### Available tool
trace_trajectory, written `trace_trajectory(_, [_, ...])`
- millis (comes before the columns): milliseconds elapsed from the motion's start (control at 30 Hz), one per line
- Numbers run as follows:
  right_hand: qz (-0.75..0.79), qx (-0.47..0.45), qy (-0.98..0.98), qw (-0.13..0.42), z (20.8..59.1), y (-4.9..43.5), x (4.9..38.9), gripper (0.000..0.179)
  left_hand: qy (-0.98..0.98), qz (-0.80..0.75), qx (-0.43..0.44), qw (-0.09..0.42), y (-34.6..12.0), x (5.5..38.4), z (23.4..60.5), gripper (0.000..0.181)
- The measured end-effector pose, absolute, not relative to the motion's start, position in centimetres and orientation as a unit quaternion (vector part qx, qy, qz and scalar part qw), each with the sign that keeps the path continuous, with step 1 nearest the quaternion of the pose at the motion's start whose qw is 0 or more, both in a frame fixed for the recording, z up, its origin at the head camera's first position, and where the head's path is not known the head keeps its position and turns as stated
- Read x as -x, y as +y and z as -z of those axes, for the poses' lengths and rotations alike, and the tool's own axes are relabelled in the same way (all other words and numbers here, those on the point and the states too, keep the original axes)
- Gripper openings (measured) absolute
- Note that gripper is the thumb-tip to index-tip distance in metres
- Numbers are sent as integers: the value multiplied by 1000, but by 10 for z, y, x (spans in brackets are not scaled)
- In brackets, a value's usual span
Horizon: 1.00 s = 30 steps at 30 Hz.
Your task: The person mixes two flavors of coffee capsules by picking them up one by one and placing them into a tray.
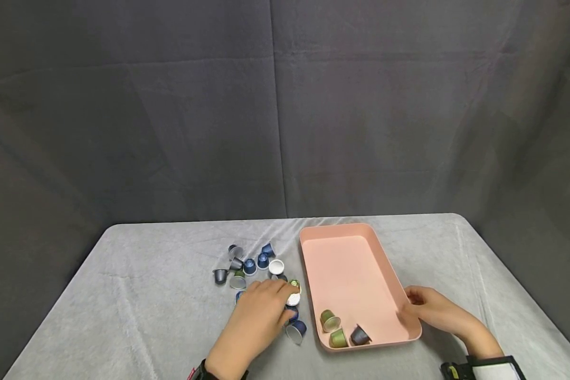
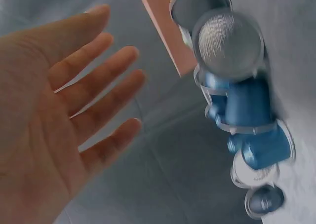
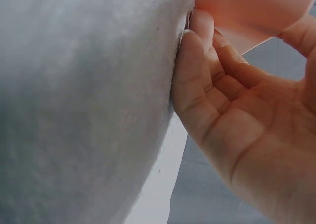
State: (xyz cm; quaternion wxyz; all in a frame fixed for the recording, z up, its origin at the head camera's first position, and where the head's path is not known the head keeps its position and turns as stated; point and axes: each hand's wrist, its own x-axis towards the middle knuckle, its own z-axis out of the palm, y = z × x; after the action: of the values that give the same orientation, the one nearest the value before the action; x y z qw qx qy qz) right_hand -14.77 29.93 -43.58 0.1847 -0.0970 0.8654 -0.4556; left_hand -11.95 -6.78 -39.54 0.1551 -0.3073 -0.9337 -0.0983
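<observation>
My left hand (image 1: 256, 319) is over a loose cluster of coffee capsules on the cloth. In the left wrist view its fingers are spread and relaxed, with nothing between them, and blue capsules (image 2: 249, 103) stand apart from the fingertips. Near the thumb in the head view lie a blue capsule (image 1: 296, 331) and a white-lidded one (image 1: 293, 300). My right hand (image 1: 439, 311) grips the pink tray (image 1: 351, 274) at its right side near the front corner. Inside the tray are two green capsules (image 1: 339, 338) and one dark capsule (image 1: 360, 335).
Farther back in the cluster lie several blue, dark grey and green capsules, among them a dark capsule (image 1: 220, 276) at the left edge and a blue one (image 1: 268, 249) at the back. A grey cloth covers the table (image 1: 138, 295); a dark curtain (image 1: 195, 132) hangs behind.
</observation>
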Motion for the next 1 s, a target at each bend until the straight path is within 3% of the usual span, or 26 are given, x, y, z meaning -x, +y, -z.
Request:
trace_trajectory(300, [443, 96, 874, 178, 435, 299, 147, 35, -957, 134, 237, 98, -98, 126, 391, 44])
trace_trajectory(700, [437, 91, 877, 175, 434, 297, 147, 31, -974, 129, 182, 50, -117, 128, 392, 36])
trace_trajectory(1000, [440, 96, 875, 175, 434, 298, 146, 31, -975, 122, 176, 56, -119, 131, 398, 34])
